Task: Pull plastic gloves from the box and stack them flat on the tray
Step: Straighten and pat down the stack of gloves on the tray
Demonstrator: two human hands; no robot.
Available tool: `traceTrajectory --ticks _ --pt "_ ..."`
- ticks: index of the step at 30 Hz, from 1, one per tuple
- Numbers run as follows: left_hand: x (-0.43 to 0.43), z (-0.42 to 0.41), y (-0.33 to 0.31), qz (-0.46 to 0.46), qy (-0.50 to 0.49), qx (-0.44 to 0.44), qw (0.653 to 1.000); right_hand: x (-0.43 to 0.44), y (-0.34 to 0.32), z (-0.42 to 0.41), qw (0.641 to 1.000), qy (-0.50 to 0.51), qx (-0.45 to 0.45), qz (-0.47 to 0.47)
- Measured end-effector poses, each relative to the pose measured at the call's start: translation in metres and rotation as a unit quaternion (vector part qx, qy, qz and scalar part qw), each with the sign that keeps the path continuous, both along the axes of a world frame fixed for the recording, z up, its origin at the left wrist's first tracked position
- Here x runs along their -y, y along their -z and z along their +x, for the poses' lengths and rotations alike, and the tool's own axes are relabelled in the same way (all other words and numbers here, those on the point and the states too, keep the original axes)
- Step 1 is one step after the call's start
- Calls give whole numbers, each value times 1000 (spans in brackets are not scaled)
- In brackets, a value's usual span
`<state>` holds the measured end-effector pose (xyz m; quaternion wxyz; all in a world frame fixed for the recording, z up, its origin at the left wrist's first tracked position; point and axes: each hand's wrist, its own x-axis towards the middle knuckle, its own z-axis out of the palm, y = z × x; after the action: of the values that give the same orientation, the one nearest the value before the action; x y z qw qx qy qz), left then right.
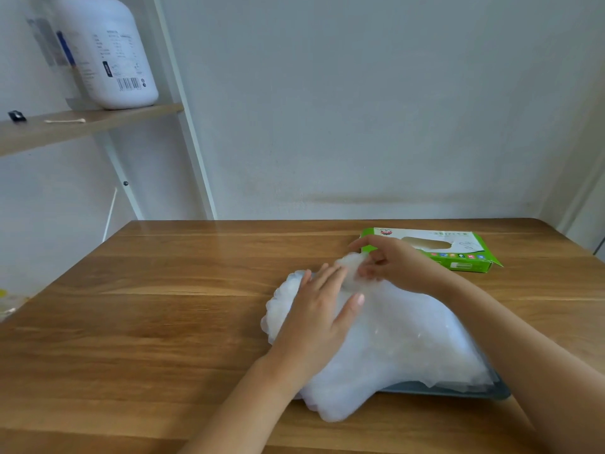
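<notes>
A thick stack of clear plastic gloves [402,342] covers a grey-blue tray [458,390], of which only the near edge shows; the stack overhangs onto the wooden table. My left hand [319,309] lies flat on the stack's left part, fingers spread. My right hand [393,262] pinches the far end of the top glove between thumb and fingers. The green and white glove box [458,249] lies flat behind my right hand, its oval slot facing up.
The wooden table [163,306] reaches to a white wall. At the upper left, a shelf [82,126] carries a large white bottle [108,50], a cotton swab and a small black item. A yellow thing shows at the left edge.
</notes>
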<state>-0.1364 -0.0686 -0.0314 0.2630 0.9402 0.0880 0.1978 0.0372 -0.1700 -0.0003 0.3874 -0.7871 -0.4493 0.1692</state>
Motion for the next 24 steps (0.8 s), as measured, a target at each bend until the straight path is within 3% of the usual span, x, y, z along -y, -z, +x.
traceTrajectory --ticks 2,5,8,10,12,14,17,24 --pt "-5 -1 -3 10 16 29 999 -1 0 -1 999 -25 3 -20" --pt "-4 -1 3 49 58 -58 995 -4 4 -1 999 -17 27 -17" --pt "-4 -2 10 70 51 -205 975 -4 5 -1 983 132 99 85" --pt "-4 -4 11 80 42 -239 967 1 4 -11 950 226 149 155" --pt "-3 -4 12 83 41 -248 964 10 6 -31 945 193 207 161" --pt "-2 -2 11 88 40 -253 963 18 16 -56 964 68 230 112" --pt "-1 -1 11 101 42 -263 958 31 32 -76 983 -70 167 -31" --pt "1 -1 11 104 24 -285 953 47 42 -61 952 -82 202 -214"
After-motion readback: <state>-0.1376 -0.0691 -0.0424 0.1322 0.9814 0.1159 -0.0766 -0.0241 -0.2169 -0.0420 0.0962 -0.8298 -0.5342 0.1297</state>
